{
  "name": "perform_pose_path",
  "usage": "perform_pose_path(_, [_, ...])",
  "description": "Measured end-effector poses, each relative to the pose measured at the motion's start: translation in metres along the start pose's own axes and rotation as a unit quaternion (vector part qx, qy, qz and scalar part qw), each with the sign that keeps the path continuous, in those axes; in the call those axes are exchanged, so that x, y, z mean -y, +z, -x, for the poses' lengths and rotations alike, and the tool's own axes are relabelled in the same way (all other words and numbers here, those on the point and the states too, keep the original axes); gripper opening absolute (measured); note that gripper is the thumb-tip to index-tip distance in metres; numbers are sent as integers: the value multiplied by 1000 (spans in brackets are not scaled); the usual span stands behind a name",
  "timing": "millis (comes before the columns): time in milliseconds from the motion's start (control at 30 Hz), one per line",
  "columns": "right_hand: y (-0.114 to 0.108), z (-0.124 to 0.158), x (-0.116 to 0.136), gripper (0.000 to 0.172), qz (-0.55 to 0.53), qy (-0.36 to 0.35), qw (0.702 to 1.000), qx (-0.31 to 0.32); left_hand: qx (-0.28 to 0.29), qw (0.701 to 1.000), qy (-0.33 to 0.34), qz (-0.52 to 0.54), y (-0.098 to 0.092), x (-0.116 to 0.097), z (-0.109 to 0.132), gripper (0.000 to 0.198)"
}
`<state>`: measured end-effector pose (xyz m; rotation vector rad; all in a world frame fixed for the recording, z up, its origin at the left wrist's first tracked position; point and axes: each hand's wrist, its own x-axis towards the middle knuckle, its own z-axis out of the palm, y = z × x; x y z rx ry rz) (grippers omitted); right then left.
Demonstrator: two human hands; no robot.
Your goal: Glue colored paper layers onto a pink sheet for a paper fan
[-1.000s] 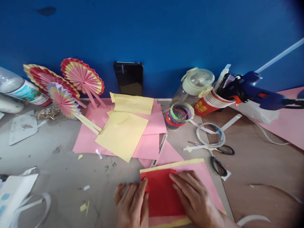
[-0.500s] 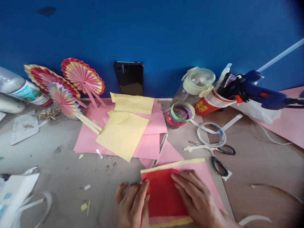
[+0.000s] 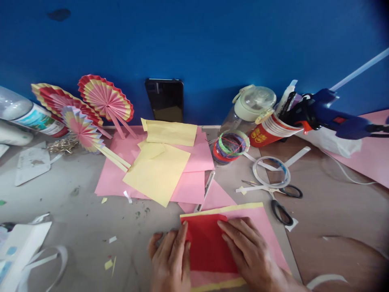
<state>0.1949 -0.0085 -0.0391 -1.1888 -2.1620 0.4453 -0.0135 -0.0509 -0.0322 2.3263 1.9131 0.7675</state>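
A red sheet of paper [image 3: 209,245] lies on top of a pink sheet with yellow edge strips [image 3: 266,225], close to its upper yellow strip. My left hand [image 3: 172,257] has its index finger and thumb closed at the red sheet's left edge. On the opposite side, the fingers of my right hand [image 3: 249,249] hold the red sheet's right edge down against the pink one. My right palm hides part of both sheets. A white-handled cutter [image 3: 205,192] rests just beyond the upper edge.
Scissors [image 3: 281,211] and a tape roll [image 3: 254,172] lie to the right. Yellow sheets [image 3: 158,172] cover pink paper [image 3: 109,178] at the back. Folded paper fans [image 3: 106,99], a phone [image 3: 165,99], a lidded bottle [image 3: 255,101] and a red cup [image 3: 261,136] stand along the blue wall.
The red sheet has slid slightly up toward the yellow strip, exposing more pink below it. My left fingertips moved up along its edge; my right hand stays nearly in place.
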Motion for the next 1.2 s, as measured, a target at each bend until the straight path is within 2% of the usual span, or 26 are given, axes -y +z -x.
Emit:
perform_pose_path(567, [4, 6, -3, 29, 3, 8, 1000, 12, 14, 1000, 6, -22, 3, 4, 11, 35])
perform_pose_path(900, [1, -2, 0, 28, -12, 0, 1000, 10, 11, 999, 4, -39, 2, 4, 10, 34])
perform_pose_path(1067, [-1, -4, 4, 29, 8, 8, 999, 36, 18, 999, 12, -40, 2, 8, 9, 38])
perform_pose_path(1200, [-1, -10, 8, 26, 29, 5, 999, 45, 4, 999, 35, -39, 6, 11, 7, 32])
